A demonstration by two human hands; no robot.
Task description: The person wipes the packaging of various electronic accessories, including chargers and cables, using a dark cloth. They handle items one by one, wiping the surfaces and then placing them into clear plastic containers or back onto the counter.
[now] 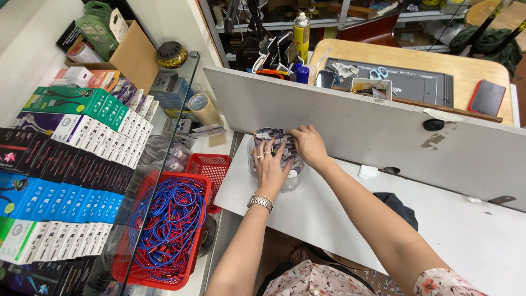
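The fingers [267, 149] of the left hand [269, 169] lie spread and flat against the near side of a clear jar [290, 180], touching its wall and the small packets [274, 134] heaped in its mouth. A ring shows on one finger and a metal watch [260, 202] circles the wrist. The right hand [310, 145] rests on top of the jar, its fingers bent down and close together on the packets; whether they pinch one I cannot tell.

The jar stands upright on the white desk [339, 208], close against the grey board [356, 126] that rises behind it. To the jar's left, just off the desk edge, sits a small red basket [211, 167]; in front of that, a larger red basket [123, 268] is packed with blue cables [167, 219]. Further left of the jar, rows of boxes [82, 159] in green, white, black and blue lie under a glass shelf [164, 137], with a tape roll [203, 107] on it. To the jar's right, a dark cloth [402, 208] lies at the desk's near edge. Behind the board, well beyond the jar, a wooden table [471, 68] carries a dark mat [416, 85], scissors [378, 72], a red-cased phone [486, 97] and a yellow spray can [301, 33].
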